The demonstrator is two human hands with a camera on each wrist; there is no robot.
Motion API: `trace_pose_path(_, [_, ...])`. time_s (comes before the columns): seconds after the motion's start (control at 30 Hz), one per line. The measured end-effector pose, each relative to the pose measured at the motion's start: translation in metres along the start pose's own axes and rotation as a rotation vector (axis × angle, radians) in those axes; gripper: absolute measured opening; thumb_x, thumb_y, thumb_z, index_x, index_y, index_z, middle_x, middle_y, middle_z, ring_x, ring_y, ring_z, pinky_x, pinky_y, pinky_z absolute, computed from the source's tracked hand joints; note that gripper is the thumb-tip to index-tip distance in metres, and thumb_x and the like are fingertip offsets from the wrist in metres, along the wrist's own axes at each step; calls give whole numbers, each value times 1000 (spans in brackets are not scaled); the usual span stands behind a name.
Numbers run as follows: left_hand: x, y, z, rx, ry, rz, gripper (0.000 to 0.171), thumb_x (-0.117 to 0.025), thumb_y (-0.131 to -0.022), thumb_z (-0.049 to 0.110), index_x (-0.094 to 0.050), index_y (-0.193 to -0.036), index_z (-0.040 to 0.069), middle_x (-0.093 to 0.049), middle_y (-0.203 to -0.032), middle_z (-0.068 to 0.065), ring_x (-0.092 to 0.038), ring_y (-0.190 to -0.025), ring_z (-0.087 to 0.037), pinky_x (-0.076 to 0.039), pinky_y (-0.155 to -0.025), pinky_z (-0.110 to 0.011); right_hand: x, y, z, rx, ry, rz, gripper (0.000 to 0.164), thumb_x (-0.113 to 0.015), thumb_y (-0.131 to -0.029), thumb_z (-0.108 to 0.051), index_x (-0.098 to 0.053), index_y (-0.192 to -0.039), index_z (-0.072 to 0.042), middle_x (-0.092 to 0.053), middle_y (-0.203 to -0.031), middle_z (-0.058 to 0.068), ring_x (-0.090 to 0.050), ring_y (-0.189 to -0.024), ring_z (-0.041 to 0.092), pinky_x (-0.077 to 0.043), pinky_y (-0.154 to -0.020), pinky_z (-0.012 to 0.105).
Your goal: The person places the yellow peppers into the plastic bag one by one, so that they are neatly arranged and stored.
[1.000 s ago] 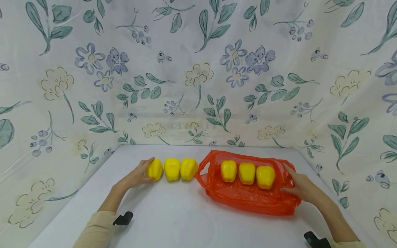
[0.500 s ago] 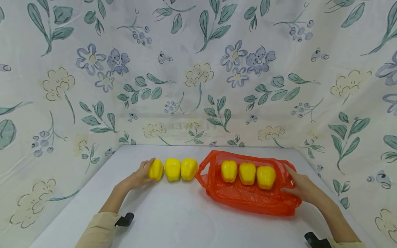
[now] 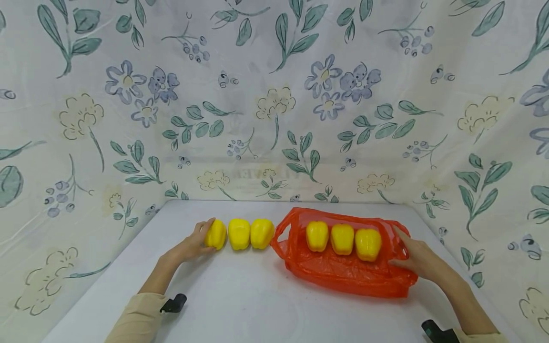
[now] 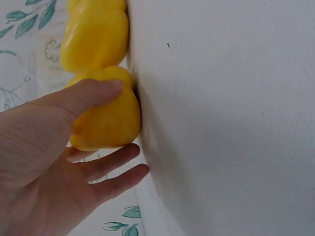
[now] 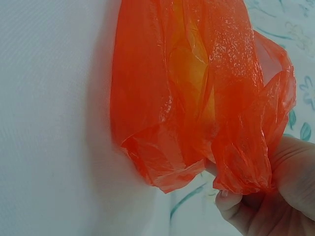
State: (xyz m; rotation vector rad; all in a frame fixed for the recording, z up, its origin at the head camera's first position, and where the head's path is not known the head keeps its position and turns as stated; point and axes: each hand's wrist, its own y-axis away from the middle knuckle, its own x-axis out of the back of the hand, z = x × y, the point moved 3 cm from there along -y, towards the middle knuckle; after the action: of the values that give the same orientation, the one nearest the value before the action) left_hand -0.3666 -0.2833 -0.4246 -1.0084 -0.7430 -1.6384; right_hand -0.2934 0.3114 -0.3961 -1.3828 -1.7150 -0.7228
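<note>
Three yellow bell peppers stand in a row on the left of the table in the head view. My left hand (image 3: pixel 195 245) holds the leftmost bell pepper (image 3: pixel 216 235), thumb on its near side; two fingers extend below it in the left wrist view. The middle pepper (image 3: pixel 239 234) and right pepper (image 3: pixel 262 234) stand beside it. A red plastic bag (image 3: pixel 343 278) lies to the right with three more yellow peppers (image 3: pixel 342 239) in a row within its outline. At the bag's right end, my right hand (image 3: pixel 418 259) pinches the plastic (image 5: pixel 243 162).
A white table (image 3: pixel 240 305) carries everything. Behind it hangs a floral-patterned sheet (image 3: pixel 274 157). One bag handle (image 3: pixel 279 245) loops leftward, close to the right pepper of the left row. Black wrist devices (image 3: pixel 173 303) sit at both sleeves.
The left hand and the leftmost pepper have shifted very slightly right, along with a small shift of the whole view. The right hand and the bag look the same.
</note>
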Motion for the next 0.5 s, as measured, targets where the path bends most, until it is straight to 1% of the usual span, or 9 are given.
trace_pose_path(0.13, [1, -1, 0, -6, -18, 10, 92, -72, -89, 18, -9, -156, 11, -19, -151, -29, -43, -131, -49, -37, -107, -64, 0, 0, 1, 1, 8, 3, 100, -79, -81, -25, -17, -151, 8, -56, -123, 33, -60, -89, 21, -60, -67, 31])
trace_pose_path(0.27, [3, 1, 0, -31, -53, 39, 90, -74, -87, 19, -16, -155, 10, -26, -150, -30, -44, -131, -48, -37, -106, -65, -1, 0, 1, -6, 5, 1, 100, -80, -80, -25, -18, -152, 6, -56, -125, 32, -61, -90, 21, -60, -67, 30])
trace_pose_path(0.37, [7, 2, 1, -61, -74, 80, 89, -76, -85, 20, -22, -154, 10, -32, -147, -30, -47, -127, -46, -39, -103, -67, -2, 0, 1, -8, 4, 1, 100, -80, -80, -26, -18, -152, 6, -56, -126, 32, -61, -90, 21, -60, -67, 29])
trace_pose_path(0.5, [15, 1, 5, -98, -95, 162, 89, -78, -81, 22, -27, -153, 12, -40, -143, -28, -54, -117, -41, -45, -99, -65, -1, -1, 2, -11, 4, 0, 100, -80, -80, -25, -17, -152, 7, -55, -125, 33, -60, -90, 22, -61, -67, 31])
